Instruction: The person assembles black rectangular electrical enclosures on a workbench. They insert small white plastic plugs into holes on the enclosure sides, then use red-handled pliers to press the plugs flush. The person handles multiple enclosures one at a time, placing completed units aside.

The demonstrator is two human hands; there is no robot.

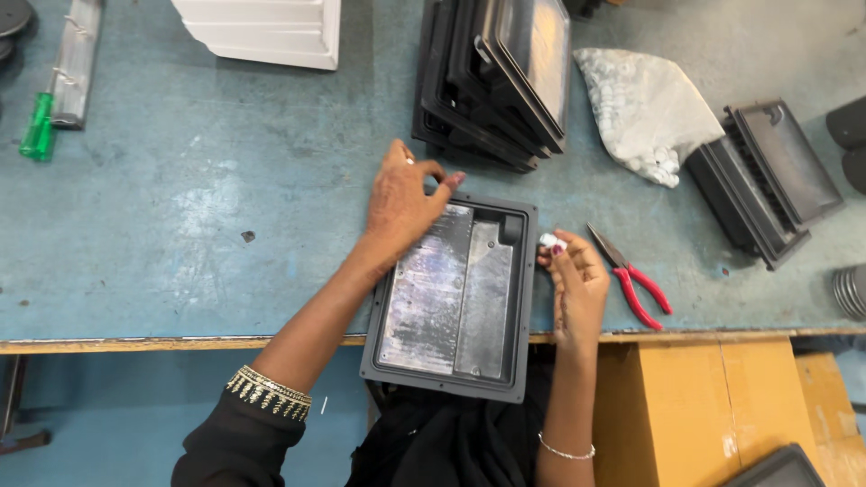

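While the left hand (401,198) rests on the upper left corner of a black rectangular tray (456,293), fingers curled and thumb and forefinger pinched near each other at the tray's top edge, the right hand (575,280) sits just off the tray's right rim. Cannot tell whether the left fingers grip anything. The right hand's fingertips are closed on a small white piece (547,240), held just beside the tray's upper right side. The hands are apart, with the tray between them.

The tray lies flat on the blue worktable (180,225), its lower end overhanging the table's near edge toward the person. Silvery plates line its inside.

Just right of the right hand, red-handled pliers (631,275) lie on the table, not touched. Further right and up, a black housing part (767,180) lies tilted. A grey-white bag of small pieces (645,113) sits above the right hand, well apart. Above the left hand, near it, a stack of black trays (496,77) leans on edge. A white moulded part (266,32) is up and left of the left hand, and a green-handled tool (38,126) far left. Below the right hand, under the table edge, are cardboard boxes (713,406). The left wrist has a gold-trimmed black sleeve (262,406); the right wrist has a thin bracelet (566,449).
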